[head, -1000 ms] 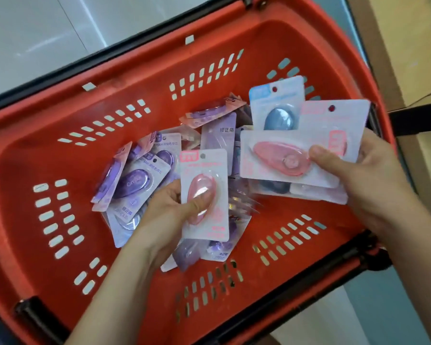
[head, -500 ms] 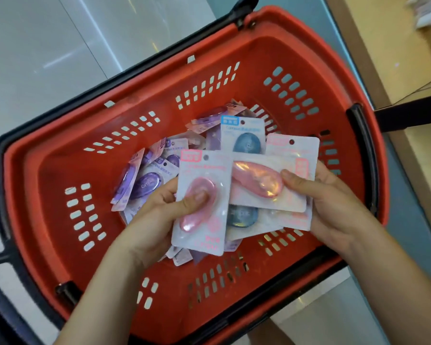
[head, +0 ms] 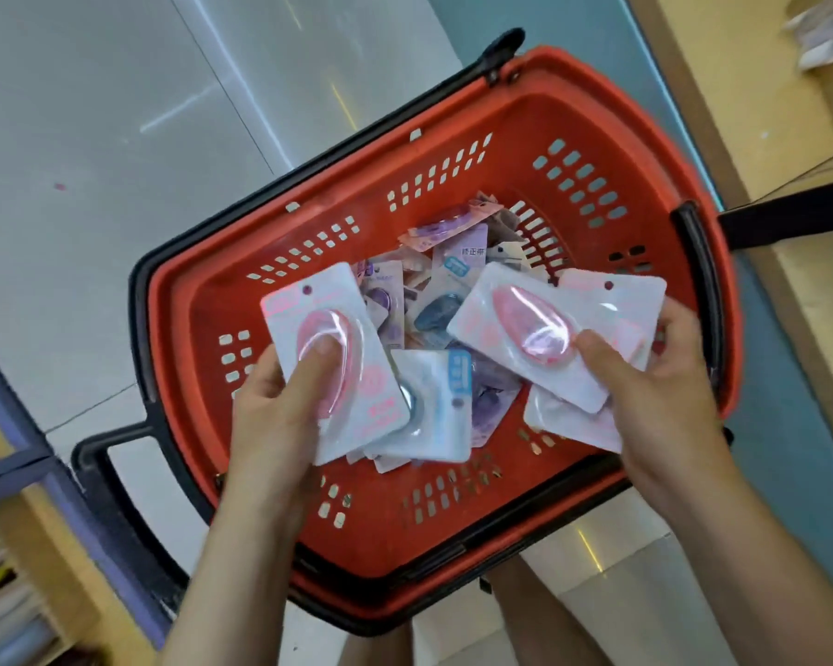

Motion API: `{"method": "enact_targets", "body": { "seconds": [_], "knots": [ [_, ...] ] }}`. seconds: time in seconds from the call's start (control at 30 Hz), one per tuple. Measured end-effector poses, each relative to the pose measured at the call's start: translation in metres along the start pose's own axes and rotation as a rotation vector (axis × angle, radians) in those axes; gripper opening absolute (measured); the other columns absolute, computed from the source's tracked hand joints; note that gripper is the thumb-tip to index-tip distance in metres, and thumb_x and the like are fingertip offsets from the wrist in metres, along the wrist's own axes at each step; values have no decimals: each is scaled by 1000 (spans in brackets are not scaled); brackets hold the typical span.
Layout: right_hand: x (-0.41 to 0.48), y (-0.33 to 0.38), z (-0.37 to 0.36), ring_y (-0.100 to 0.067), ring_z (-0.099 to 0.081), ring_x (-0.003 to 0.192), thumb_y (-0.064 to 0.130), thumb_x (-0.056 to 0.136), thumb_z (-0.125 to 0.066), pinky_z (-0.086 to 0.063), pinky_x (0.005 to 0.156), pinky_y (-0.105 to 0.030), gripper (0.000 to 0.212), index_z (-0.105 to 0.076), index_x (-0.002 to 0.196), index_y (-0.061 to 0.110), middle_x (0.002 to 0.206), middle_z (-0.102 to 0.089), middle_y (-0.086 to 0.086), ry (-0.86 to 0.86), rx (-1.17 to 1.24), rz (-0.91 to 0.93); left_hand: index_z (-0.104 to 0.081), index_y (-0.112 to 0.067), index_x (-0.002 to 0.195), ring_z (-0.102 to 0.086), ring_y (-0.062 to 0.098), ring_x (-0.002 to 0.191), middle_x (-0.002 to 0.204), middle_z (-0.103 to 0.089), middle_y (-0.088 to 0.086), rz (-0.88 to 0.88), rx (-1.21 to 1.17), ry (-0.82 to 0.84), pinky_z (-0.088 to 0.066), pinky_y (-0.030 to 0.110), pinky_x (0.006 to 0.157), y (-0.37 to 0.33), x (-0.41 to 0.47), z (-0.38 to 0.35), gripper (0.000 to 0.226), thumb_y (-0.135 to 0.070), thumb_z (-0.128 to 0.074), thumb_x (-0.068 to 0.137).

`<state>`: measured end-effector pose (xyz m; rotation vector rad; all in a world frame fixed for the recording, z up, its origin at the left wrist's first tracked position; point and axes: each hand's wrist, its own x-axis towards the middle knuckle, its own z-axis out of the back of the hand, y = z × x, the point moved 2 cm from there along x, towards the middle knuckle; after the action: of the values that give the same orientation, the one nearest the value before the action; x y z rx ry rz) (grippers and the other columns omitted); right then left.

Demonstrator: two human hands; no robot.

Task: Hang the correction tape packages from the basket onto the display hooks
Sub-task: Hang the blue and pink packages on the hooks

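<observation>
1. Left hand (head: 280,415) holds one pink package (head: 357,377) above the basket (head: 525,132). The thumb presses on its clear bubble and the fingers are curled behind the card.
2. Right hand (head: 664,391) grips a fan (head: 515,329) of three pink packages, thumb on top and fingers underneath. The front card (head: 491,319) shows its pink bubble, the back card (head: 621,300) shows its hanging hole, and the low card (head: 568,425) pokes out underneath.
3. One blue package (head: 434,415) sits just beside the left hand's card, with one edge tucked under it. Whether the hand holds it too cannot be told.
4. One heap (head: 453,281) of loose packages lies on the bottom of the basket between the two hands. They are mostly purple, with at least one blue, and they overlap too much to count.
5. One red basket with black handles stands on the grey tiled floor (head: 92,137), under both hands.
6. Two bare legs (head: 539,612) show below the near rim of the basket.
7. One shelf (head: 20,569) with stacked goods is at the lower left.
</observation>
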<state>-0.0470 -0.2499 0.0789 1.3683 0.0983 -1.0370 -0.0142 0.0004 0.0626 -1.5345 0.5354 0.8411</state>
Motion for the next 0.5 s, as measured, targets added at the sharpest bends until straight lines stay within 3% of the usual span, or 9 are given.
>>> {"method": "enact_targets", "body": {
  "seconds": [0.07, 0.1, 0.17, 0.23, 0.37, 0.43, 0.5],
  "knots": [
    [-5, 15, -1, -14, -61, 117, 4, 89, -68, -54, 97, -49, 62, -46, 127, 47, 128, -60, 15, 149, -196, 181, -76, -24, 97, -72, 23, 80, 95, -76, 8, 30, 46, 185, -59, 36, 70, -15, -9, -1, 26, -40, -77, 76],
    [-10, 22, -6, -10, -60, 117, 0, 89, -65, -51, 100, -49, 58, -54, 121, 47, 123, -62, 22, 226, -222, 209, -77, -25, 92, -71, 19, 74, 89, -76, 5, 37, 77, 277, -58, 31, 64, -21, -14, -7, 23, -40, -74, 75],
    [-20, 32, -18, -7, -65, 106, -5, 92, -55, -54, 94, -48, 43, -71, 102, 34, 101, -69, 25, 312, -158, 161, -77, -25, 91, -70, 16, 71, 86, -76, 3, 32, 187, 388, -56, 28, 63, -27, -22, -22, 21, -42, -72, 80],
    [-30, 37, -25, -7, -68, 93, -6, 94, -48, -60, 82, -47, 39, -74, 94, 24, 88, -71, 22, 332, -10, 13, -72, -25, 105, -73, 19, 84, 95, -77, 1, 5, 312, 405, -58, 35, 75, -31, -28, -37, 31, -47, -72, 83],
    [-47, 54, -18, -10, -66, 104, -9, 92, -47, -56, 92, -51, 52, -66, 112, 35, 111, -69, 15, 289, 6, 115, -54, -36, 125, -74, 22, 90, 98, -77, -4, 62, 262, 365, -58, 43, 84, -40, -36, -45, 63, -53, -82, 71],
    [-59, 65, -11, -8, -67, 101, -13, 91, -46, -60, 81, -37, 65, -53, 123, 44, 116, -66, 15, 345, 90, 146, -54, -29, 132, -74, 20, 87, 100, -77, -1, 94, 201, 384, -58, 37, 77, -48, -45, -46, 71, -45, -80, 67],
    [-68, 70, -1, -7, -67, 96, -11, 92, -47, -56, 73, -25, 67, -47, 129, 45, 116, -65, 12, 390, 129, 99, -63, -20, 126, -73, 21, 81, 100, -77, 6, 75, 189, 385, -57, 32, 69, -62, -60, -48, 67, -43, -82, 66]
  ]
}}
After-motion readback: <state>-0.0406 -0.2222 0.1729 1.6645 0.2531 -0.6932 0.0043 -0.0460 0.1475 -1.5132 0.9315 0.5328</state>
